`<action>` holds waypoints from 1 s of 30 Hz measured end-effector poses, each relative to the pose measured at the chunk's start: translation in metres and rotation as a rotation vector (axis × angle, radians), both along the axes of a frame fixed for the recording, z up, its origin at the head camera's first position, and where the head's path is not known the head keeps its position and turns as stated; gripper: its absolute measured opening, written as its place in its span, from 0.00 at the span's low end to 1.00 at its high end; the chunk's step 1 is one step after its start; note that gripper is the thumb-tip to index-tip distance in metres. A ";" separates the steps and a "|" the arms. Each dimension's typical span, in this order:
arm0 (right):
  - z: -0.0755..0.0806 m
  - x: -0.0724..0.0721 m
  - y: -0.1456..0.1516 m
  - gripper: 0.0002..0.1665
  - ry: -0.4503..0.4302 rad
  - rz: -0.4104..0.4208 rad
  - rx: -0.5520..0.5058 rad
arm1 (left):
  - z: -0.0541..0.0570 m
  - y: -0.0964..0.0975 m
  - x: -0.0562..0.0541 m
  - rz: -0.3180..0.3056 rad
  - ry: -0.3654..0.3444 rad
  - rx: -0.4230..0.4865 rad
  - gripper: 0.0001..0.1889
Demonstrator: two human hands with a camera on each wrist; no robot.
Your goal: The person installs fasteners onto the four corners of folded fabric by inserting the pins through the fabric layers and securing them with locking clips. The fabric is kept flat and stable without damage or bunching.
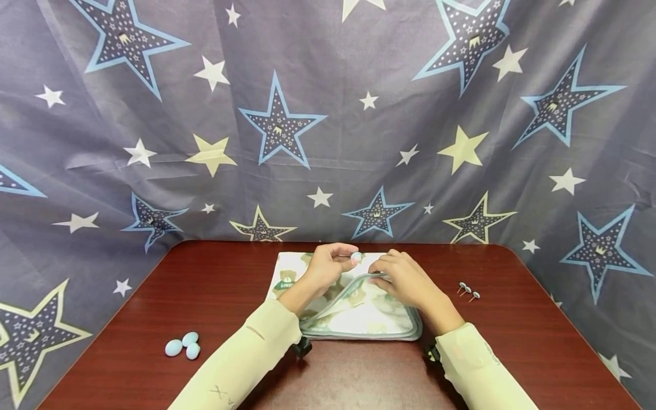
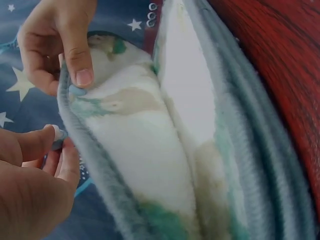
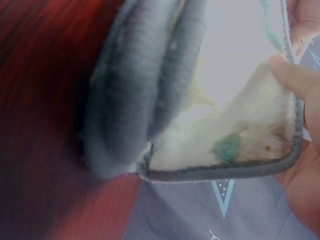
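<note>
A folded fleece blanket [image 1: 353, 324] with a bear print and blue-grey edging lies on the table, one upper layer lifted at its far side. My right hand [image 1: 407, 279] pinches that lifted edge between thumb and fingers. Under its thumb, in the left wrist view, the blue head of a pin [image 2: 76, 90] lies against the fleece. My left hand [image 1: 323, 269] holds a small light-blue and white cap [image 2: 59, 137] between thumb and fingertips. It is just outside the raised edge, close to the right hand. In the right wrist view the right thumb [image 3: 292, 77] presses on the inner fleece.
Several light-blue egg-shaped caps [image 1: 190, 340] rest on the table at the left. To the right of the blanket lie pins [image 1: 467, 290] with round blue heads. Behind the dark red table [image 1: 220, 273] hangs a grey curtain [image 1: 328, 165] printed with stars.
</note>
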State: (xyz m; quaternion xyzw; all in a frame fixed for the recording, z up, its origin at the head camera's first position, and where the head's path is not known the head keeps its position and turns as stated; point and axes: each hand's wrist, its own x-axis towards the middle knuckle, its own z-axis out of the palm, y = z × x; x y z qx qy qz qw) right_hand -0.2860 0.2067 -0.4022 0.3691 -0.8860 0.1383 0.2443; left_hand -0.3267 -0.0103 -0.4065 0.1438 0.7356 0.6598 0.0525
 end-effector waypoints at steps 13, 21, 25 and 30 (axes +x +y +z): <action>0.000 0.000 0.000 0.07 -0.036 -0.018 0.018 | -0.002 0.004 0.003 -0.056 0.005 -0.012 0.14; -0.002 0.000 0.000 0.08 0.000 0.004 0.005 | -0.004 0.006 0.004 -0.065 0.002 -0.026 0.15; -0.002 0.000 0.000 0.08 -0.005 0.004 0.009 | -0.007 0.006 0.004 -0.071 0.000 -0.029 0.16; -0.002 0.000 0.000 0.08 -0.022 -0.007 0.015 | -0.007 0.006 0.004 -0.071 0.003 -0.028 0.16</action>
